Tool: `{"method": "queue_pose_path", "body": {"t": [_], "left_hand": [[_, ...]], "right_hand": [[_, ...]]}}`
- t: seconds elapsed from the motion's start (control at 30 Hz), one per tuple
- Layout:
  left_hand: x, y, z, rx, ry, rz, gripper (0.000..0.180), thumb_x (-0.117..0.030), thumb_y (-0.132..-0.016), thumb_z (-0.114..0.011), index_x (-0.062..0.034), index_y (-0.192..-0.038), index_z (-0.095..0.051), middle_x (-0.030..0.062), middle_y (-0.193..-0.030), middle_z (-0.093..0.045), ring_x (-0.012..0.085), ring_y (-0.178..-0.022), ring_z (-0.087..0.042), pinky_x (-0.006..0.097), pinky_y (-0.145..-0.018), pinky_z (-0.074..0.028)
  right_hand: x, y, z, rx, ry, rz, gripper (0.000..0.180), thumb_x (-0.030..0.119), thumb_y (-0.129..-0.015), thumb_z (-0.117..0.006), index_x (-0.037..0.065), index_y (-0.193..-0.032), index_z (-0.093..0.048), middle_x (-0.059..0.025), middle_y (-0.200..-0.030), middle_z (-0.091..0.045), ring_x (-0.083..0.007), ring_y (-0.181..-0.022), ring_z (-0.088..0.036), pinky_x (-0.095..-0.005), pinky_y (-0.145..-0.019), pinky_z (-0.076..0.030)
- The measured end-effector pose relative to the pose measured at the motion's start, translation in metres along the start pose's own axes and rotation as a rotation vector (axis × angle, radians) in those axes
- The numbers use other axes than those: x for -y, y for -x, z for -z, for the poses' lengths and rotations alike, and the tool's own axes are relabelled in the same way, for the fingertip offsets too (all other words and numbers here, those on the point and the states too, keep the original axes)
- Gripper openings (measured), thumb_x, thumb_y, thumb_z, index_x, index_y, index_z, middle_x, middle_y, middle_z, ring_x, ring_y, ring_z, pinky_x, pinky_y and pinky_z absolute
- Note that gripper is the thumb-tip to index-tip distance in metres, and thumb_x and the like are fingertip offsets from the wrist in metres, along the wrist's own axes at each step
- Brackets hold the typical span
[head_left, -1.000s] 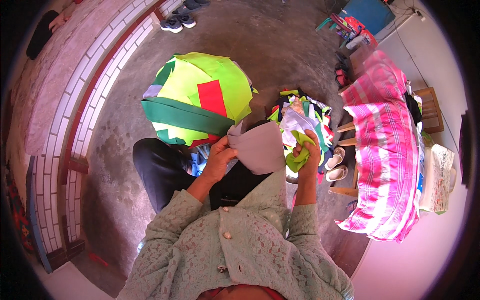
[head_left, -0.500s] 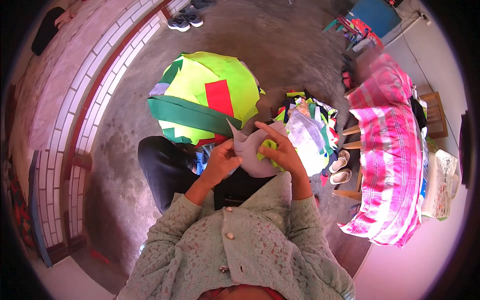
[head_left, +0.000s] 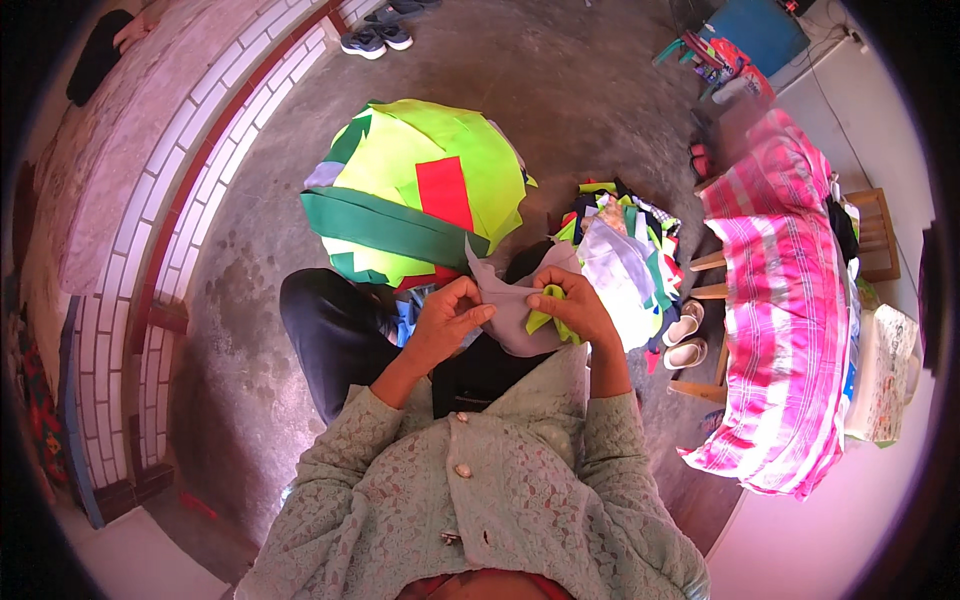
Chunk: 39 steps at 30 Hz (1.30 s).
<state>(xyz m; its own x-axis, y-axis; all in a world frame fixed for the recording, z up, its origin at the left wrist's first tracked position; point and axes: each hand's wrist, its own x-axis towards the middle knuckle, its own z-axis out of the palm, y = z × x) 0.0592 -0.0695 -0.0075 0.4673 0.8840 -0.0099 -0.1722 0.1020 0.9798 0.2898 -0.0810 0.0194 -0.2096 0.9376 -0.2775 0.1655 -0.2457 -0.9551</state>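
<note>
A grey fabric piece point(head_left: 508, 318) is stretched between my two hands above my lap, one pointed corner standing up on its left. My left hand point(head_left: 448, 322) pinches its left part between thumb and fingers. On the other side, my right hand point(head_left: 580, 312) is closed with its fingertips on the grey cloth, and a small yellow-green fabric scrap point(head_left: 545, 315) is tucked in the same grip. Just beyond my hands is a large rounded heap of fabric pieces point(head_left: 400, 150), mostly yellow-green, with dark green and red strips on it.
To the right of my hands lies a mixed pile of fabric scraps point(head_left: 615, 255). Beside it stand light slippers point(head_left: 685, 335) and a wooden-legged seat under a pink checked cloth point(head_left: 775, 300). Dark shoes point(head_left: 375, 40) sit at the far left, near a white-tiled step point(head_left: 160, 180).
My right hand's raised, spread fingers have come down and closed on the grey fabric and the yellow-green scrap. My left hand still pinches the grey piece, which is now drawn tauter.
</note>
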Motion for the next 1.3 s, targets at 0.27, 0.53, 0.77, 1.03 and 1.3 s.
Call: {"method": "queue_pose_path", "body": {"t": [0.27, 0.53, 0.77, 1.03, 1.3], "left_hand": [[-0.006, -0.01, -0.011, 0.0, -0.125, -0.049, 0.016, -0.004, -0.083, -0.064, -0.0047, -0.084, -0.048, -0.0033, -0.079, -0.048, 0.0032, -0.071, -0.045, 0.019, -0.063, -0.039], [-0.026, -0.031, -0.029, -0.077, -0.071, -0.15, 0.018, 0.003, -0.08, -0.059, -0.0046, -0.093, -0.049, -0.0007, -0.085, -0.05, 0.0049, -0.076, -0.048, 0.021, -0.069, -0.042], [-0.017, -0.037, -0.039, 0.007, -0.366, -0.232, 0.032, 0.006, -0.077, -0.058, -0.0035, -0.108, -0.054, 0.0046, -0.089, -0.053, 0.0124, -0.076, -0.052, 0.024, -0.069, -0.043], [-0.009, -0.036, -0.045, -0.082, -0.402, -0.203, 0.029, 0.004, -0.077, -0.06, -0.0047, -0.104, -0.054, 0.0096, -0.089, -0.056, 0.02, -0.074, -0.056, 0.03, -0.068, -0.046], [-0.003, -0.034, -0.033, 0.001, -0.343, -0.128, 0.017, 0.002, -0.08, -0.06, -0.0032, -0.095, -0.052, 0.0062, -0.082, -0.053, 0.0116, -0.069, -0.05, 0.024, -0.061, -0.043]], "right_hand": [[-0.008, -0.004, 0.0, 0.051, -0.107, -0.026, 0.026, 0.029, -0.086, -0.065, 0.004, -0.091, -0.059, 0.0038, -0.083, -0.054, -0.0052, -0.076, -0.048, -0.0209, -0.067, -0.04], [-0.016, 0.0, 0.002, -0.005, -0.351, -0.03, 0.029, 0.031, -0.087, -0.063, 0.006, -0.102, -0.057, 0.0042, -0.082, -0.056, -0.0046, -0.075, -0.051, -0.0207, -0.065, -0.042], [-0.043, 0.008, 0.003, -0.104, -0.678, 0.074, 0.032, 0.042, -0.091, -0.053, 0.011, -0.099, -0.056, 0.0033, -0.07, -0.055, -0.0053, -0.053, -0.051, -0.0198, -0.044, -0.041], [-0.041, 0.011, 0.002, -0.16, -0.672, 0.012, 0.032, 0.042, -0.092, -0.051, 0.012, -0.101, -0.056, 0.0026, -0.067, -0.056, -0.0066, -0.048, -0.051, -0.0211, -0.039, -0.039], [-0.039, 0.008, 0.003, -0.222, -0.582, 0.024, 0.029, 0.037, -0.091, -0.053, 0.009, -0.097, -0.055, 0.0022, -0.071, -0.055, -0.0061, -0.055, -0.052, -0.0203, -0.047, -0.043]]}}
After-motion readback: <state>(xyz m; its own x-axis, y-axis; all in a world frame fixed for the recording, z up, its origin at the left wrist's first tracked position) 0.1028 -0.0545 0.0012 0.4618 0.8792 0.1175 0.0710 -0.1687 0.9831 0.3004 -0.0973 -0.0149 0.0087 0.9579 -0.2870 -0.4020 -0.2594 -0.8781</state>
